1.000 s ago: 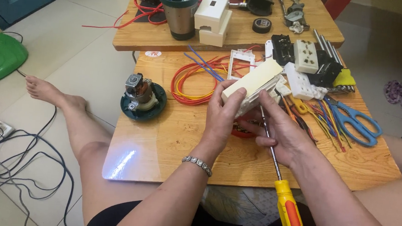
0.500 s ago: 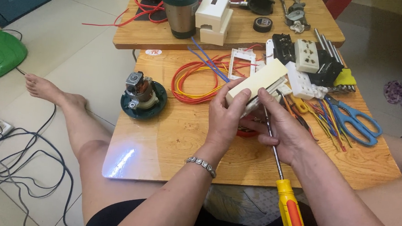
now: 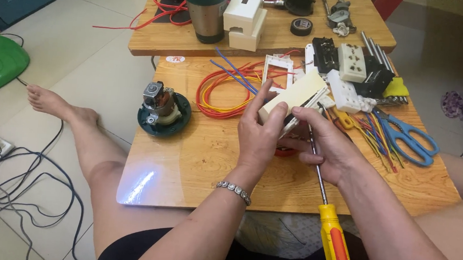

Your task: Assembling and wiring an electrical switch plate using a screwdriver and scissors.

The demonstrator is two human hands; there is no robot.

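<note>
Over the wooden table, my left hand pinches the cream socket box tilted toward one o'clock; right hand's fingers curl around the screwdriver shaft, steadying it.

- Socket box held over bench centre, left hand on it, right hand just right.
- Motor on bench, left of hands.
- Wire coil behind the left hand.
- Scissors on the bench, right of the hands.
- Screwdriver shaft runs under right hand, handle toward the person.
</note>
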